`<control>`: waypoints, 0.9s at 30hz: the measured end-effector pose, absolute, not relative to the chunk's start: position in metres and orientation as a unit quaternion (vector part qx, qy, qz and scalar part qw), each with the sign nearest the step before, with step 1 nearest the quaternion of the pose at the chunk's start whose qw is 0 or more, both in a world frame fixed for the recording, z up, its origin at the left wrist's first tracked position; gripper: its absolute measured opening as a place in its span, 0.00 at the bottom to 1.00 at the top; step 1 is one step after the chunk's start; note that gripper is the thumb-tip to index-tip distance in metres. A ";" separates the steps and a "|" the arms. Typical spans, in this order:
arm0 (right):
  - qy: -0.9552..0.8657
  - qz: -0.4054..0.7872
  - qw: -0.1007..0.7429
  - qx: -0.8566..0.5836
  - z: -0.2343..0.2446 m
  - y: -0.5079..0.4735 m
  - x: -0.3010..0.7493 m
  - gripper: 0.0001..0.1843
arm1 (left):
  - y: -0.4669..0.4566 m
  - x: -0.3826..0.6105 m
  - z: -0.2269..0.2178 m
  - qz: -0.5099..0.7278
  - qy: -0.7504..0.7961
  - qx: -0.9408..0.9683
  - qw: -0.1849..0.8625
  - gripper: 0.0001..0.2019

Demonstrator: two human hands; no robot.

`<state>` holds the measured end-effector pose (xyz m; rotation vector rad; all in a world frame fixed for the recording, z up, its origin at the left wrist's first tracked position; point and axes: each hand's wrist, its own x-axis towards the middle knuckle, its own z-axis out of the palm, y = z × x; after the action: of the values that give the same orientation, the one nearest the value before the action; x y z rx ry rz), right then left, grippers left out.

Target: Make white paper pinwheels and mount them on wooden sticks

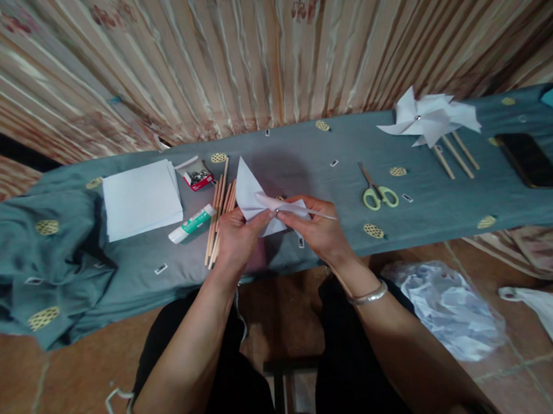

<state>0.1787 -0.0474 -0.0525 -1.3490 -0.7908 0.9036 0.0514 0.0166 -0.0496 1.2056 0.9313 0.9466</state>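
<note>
A white paper pinwheel (249,187) is held above the front of the table, its blades folded in toward the middle. My left hand (243,235) grips it from the left, thumb near the centre. From the other side, my right hand (320,228) pinches it, thumb beside a small shiny pin (277,212) at the centre. Wooden sticks (217,211) lie just left of my left hand. Beside them are a glue stick (191,224) and a small red and white box (196,174) with metal pins in it.
A stack of white paper (142,200) lies at the left. Scissors (378,194) with green handles rest right of my hands. Farther right are finished pinwheels (430,118) on sticks and a black phone (531,160). A plastic bag of paper scraps (450,311) sits on the floor.
</note>
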 end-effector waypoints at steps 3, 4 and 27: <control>-0.335 0.396 0.625 -0.583 -0.053 -0.047 0.178 0.13 | 0.016 0.052 -0.049 0.411 0.408 0.525 0.624 0.10; -0.332 0.396 0.627 -0.583 -0.053 -0.047 0.178 0.13 | 0.016 0.052 -0.049 0.411 0.408 0.524 0.625 0.10; -0.342 0.389 0.620 -0.590 -0.050 -0.048 0.177 0.09 | 0.017 0.053 -0.052 0.410 0.418 0.543 0.602 0.10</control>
<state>0.1772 -0.0478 -0.0504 -1.3558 -0.7869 0.8949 0.0526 0.0171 -0.0521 1.2566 0.9676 0.9494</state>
